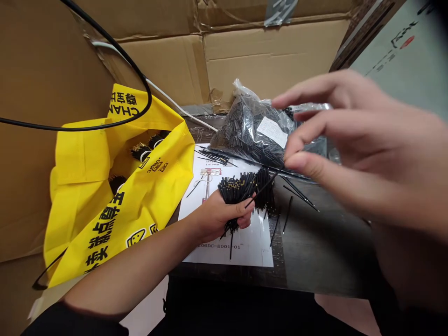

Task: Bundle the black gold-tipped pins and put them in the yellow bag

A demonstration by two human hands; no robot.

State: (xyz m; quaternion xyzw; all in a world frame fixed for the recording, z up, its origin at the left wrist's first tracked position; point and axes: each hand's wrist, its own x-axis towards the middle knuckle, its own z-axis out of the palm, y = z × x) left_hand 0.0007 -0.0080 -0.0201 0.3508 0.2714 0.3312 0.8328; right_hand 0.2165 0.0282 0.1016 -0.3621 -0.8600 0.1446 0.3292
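My left hand is closed around a thick bundle of short black wires, their gold-coloured ends facing up. One wire pokes out below the fist. Over on the right, my right hand, slightly blurred, pinches one black wire between thumb and index finger. That wire slants down to the left hand's thumb, beside the bundle. Just behind the bundle lies a second heap of black wires. Under the left hand is a printed white sheet. Loose wires are scattered on the dark table to its right.
A clear plastic bag full of black wires lies at the back. On the left, a yellow bag holds several banded wire bundles. A black cable loops above it. Cardboard walls the back.
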